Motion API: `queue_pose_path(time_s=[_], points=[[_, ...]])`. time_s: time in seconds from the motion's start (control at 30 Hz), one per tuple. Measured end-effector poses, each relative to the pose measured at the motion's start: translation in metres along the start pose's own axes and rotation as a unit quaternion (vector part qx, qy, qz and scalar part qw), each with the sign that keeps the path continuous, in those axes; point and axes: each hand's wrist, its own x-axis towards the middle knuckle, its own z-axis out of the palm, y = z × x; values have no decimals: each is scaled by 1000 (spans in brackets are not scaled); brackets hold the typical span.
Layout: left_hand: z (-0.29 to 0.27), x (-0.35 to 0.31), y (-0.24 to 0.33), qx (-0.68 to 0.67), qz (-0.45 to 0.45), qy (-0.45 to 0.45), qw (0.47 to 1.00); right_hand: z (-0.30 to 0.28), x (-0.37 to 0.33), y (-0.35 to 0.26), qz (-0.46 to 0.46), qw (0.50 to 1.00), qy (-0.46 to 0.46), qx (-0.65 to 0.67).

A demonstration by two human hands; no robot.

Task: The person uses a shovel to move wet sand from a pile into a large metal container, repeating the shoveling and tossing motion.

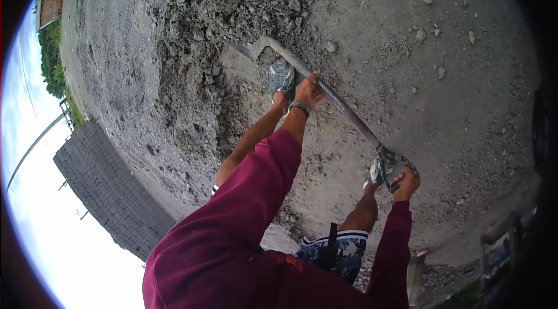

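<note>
Both my hands hold a shovel (347, 110) that slants from upper left to lower right in front of me. My left hand (310, 92) grips the shaft partway up, below the bend near the blade. Around the D-shaped handle at the other end close the fingers of my right hand (407, 183). The grey metal blade (251, 49) lies at the edge of a heap of loose grey soil and gravel (244, 1), its tip partly hidden against the lumps. Right beside the blade is my left shoe (281, 76); my right shoe (381, 168) is partly covered by the handle.
Bare, gritty ground (442, 94) with scattered stones spreads to the right. A rough band of broken soil (189, 88) runs along the left. Farther left stand a stack of grey blocks (113, 190) and green bushes (52, 59). Dark objects sit at the lower right rim.
</note>
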Motion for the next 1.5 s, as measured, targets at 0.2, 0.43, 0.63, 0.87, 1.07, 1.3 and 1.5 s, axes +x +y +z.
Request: queue_pose_path(time_s=[0.2,0.43,0.63,0.87,1.07,1.3,1.5], points=[[-31,-9,42,-45,25,68,996,14,-140,-4,-51,995,83,-10],[-19,-8,82,-57,-33,22,998,25,-107,13,-63,990,123,-18],[-25,-39,56,-82,-3,37,996,-16,-67,29,-91,994,55,2],[-8,-136,28,-58,89,90,990,-95,-70,41,-17,998,-22,50],[112,-265,-94,134,206,47,968,-261,-79,57,93,987,-12,134],[319,-404,-288,518,394,-224,725,-392,-150,133,196,941,-193,196],[246,-415,-333,393,181,-264,862,-493,-244,80,108,966,37,232]])
